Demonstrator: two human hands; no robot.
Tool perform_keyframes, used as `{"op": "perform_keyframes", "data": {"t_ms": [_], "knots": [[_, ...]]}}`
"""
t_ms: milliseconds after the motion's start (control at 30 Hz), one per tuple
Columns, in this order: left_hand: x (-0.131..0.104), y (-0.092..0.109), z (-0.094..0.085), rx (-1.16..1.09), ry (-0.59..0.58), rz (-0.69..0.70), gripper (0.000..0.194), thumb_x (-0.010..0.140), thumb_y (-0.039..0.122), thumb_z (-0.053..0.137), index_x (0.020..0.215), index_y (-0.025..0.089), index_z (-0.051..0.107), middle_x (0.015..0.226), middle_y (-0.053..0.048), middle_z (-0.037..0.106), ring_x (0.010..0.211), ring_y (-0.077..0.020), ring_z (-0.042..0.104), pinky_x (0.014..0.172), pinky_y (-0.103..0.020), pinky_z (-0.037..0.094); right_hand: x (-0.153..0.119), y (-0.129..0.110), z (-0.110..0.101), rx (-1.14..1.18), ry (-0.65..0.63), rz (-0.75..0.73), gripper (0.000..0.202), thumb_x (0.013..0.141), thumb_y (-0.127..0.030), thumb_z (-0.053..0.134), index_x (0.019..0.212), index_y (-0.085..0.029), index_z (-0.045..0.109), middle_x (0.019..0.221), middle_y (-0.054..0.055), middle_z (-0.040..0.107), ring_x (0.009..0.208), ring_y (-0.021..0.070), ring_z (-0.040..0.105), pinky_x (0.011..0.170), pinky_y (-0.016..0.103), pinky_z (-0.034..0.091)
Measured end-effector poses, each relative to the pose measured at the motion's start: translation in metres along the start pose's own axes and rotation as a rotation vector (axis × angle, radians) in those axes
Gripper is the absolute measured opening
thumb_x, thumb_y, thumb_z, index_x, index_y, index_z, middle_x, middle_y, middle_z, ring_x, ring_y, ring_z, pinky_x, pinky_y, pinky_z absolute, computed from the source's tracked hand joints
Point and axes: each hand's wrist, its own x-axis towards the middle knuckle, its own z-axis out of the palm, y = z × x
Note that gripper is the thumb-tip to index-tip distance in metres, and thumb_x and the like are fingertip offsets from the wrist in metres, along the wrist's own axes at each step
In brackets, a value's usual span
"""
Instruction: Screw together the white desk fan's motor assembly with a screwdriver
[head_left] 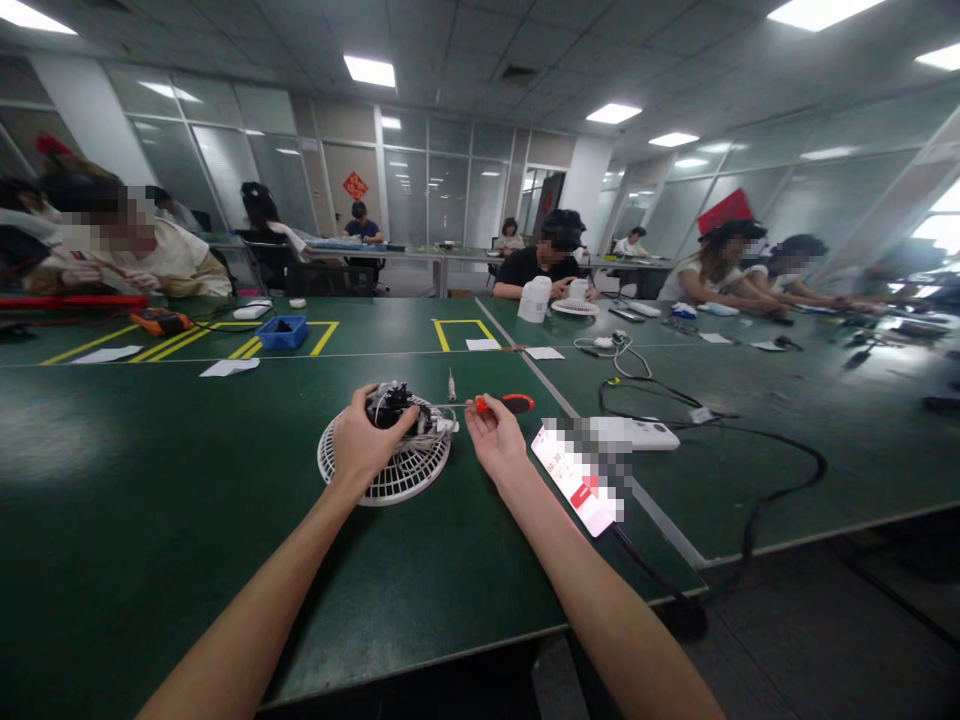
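A round white fan grille [397, 482] lies on the green table in front of me. On it sits a dark fan motor [391, 405] with pale wires [429, 440] beside it. My left hand [365, 440] is closed around the motor, thumb across its near side. To the right, my right hand [493, 432] grips a screwdriver [516, 403] with a red and black handle, its thin shaft pointing left to the motor. Whether the tip touches a screw is too small to tell. A small clear-handled screwdriver [451, 386] lies just behind.
Right of my forearm are a lit phone [574, 480], a white power strip [634, 433] and black cables [787, 440]. A blue bin [282, 332] and paper slips [229, 367] lie farther left. Across the table a person [544, 255] handles white fan parts; several others sit around.
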Motion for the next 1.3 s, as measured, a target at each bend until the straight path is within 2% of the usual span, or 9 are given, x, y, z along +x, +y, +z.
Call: {"op": "perform_keyframes", "data": {"t_ms": [200, 400, 533, 633, 733, 867, 1100, 1167, 1300], "knots": [[0.0, 0.0, 0.0, -0.008, 0.008, 0.009, 0.076, 0.072, 0.067, 0.076, 0.131, 0.022, 0.063, 0.125, -0.015, 0.073, 0.116, -0.0361, 0.069, 0.105, -0.053, 0.052, 0.002, 0.006, -0.004, -0.083, 0.052, -0.03, 0.022, 0.082, -0.019, 0.085, 0.077, -0.022, 0.063, 0.062, -0.004, 0.066, 0.058, 0.0107, 0.065, 0.061, 0.02, 0.059], [0.001, -0.002, 0.0, -0.016, 0.012, -0.001, 0.076, 0.071, 0.065, 0.078, 0.131, 0.022, 0.063, 0.123, -0.015, 0.074, 0.114, -0.0351, 0.07, 0.104, -0.051, 0.053, -0.003, 0.004, -0.002, -0.073, 0.026, -0.113, 0.023, 0.081, -0.01, 0.082, 0.074, -0.019, 0.063, 0.068, -0.001, 0.071, 0.065, 0.0111, 0.069, 0.064, 0.019, 0.059], [0.002, -0.002, 0.0, -0.004, 0.013, -0.003, 0.076, 0.071, 0.066, 0.077, 0.131, 0.022, 0.062, 0.123, -0.015, 0.074, 0.114, -0.0358, 0.07, 0.103, -0.052, 0.053, -0.007, -0.001, 0.0, -0.056, -0.001, -0.069, 0.021, 0.084, -0.002, 0.071, 0.072, -0.017, 0.066, 0.067, 0.0, 0.072, 0.068, 0.0111, 0.071, 0.069, 0.019, 0.06], [0.002, -0.002, 0.001, 0.0, 0.007, -0.002, 0.075, 0.072, 0.067, 0.076, 0.13, 0.022, 0.062, 0.124, -0.014, 0.073, 0.115, -0.0361, 0.069, 0.103, -0.053, 0.053, -0.008, 0.0, 0.0, -0.054, -0.013, -0.049, 0.017, 0.085, -0.008, 0.074, 0.074, -0.018, 0.067, 0.068, 0.0, 0.072, 0.068, 0.0118, 0.071, 0.07, 0.021, 0.062], [0.001, -0.001, 0.001, 0.003, 0.005, -0.002, 0.075, 0.072, 0.066, 0.076, 0.131, 0.023, 0.062, 0.125, -0.014, 0.073, 0.116, -0.0362, 0.069, 0.104, -0.053, 0.053, -0.006, 0.003, -0.001, -0.088, 0.035, -0.054, 0.017, 0.085, -0.017, 0.08, 0.076, -0.02, 0.067, 0.065, -0.002, 0.069, 0.06, 0.0106, 0.066, 0.062, 0.021, 0.06], [0.0, 0.0, -0.001, 0.011, 0.006, -0.013, 0.074, 0.072, 0.064, 0.076, 0.131, 0.022, 0.061, 0.123, -0.014, 0.073, 0.115, -0.0351, 0.069, 0.103, -0.051, 0.053, -0.006, 0.004, -0.001, -0.108, 0.036, -0.056, 0.022, 0.08, -0.014, 0.085, 0.073, -0.019, 0.065, 0.06, -0.004, 0.064, 0.054, 0.0084, 0.061, 0.055, 0.017, 0.055], [0.0, -0.003, 0.002, 0.038, 0.016, 0.0, 0.075, 0.072, 0.064, 0.076, 0.133, 0.023, 0.06, 0.124, -0.014, 0.073, 0.115, -0.0356, 0.069, 0.102, -0.051, 0.053, -0.009, -0.003, 0.002, -0.034, 0.005, -0.02, 0.024, 0.085, 0.002, 0.061, 0.071, -0.018, 0.064, 0.066, -0.001, 0.071, 0.062, 0.0094, 0.069, 0.063, 0.019, 0.058], [0.0, -0.004, 0.002, 0.04, 0.01, 0.006, 0.075, 0.072, 0.064, 0.076, 0.133, 0.023, 0.059, 0.125, -0.014, 0.073, 0.114, -0.0354, 0.069, 0.102, -0.051, 0.053, -0.009, -0.002, 0.001, -0.031, 0.011, -0.01, 0.021, 0.087, -0.002, 0.063, 0.073, -0.018, 0.065, 0.068, -0.001, 0.072, 0.063, 0.0101, 0.069, 0.064, 0.02, 0.059], [0.0, -0.002, 0.001, 0.043, 0.006, 0.009, 0.077, 0.073, 0.066, 0.076, 0.134, 0.023, 0.059, 0.126, -0.014, 0.072, 0.115, -0.0351, 0.069, 0.104, -0.051, 0.052, -0.007, 0.003, 0.0, -0.097, 0.043, -0.034, 0.017, 0.084, -0.019, 0.079, 0.078, -0.021, 0.063, 0.063, -0.003, 0.068, 0.058, 0.011, 0.067, 0.059, 0.02, 0.058]]}}
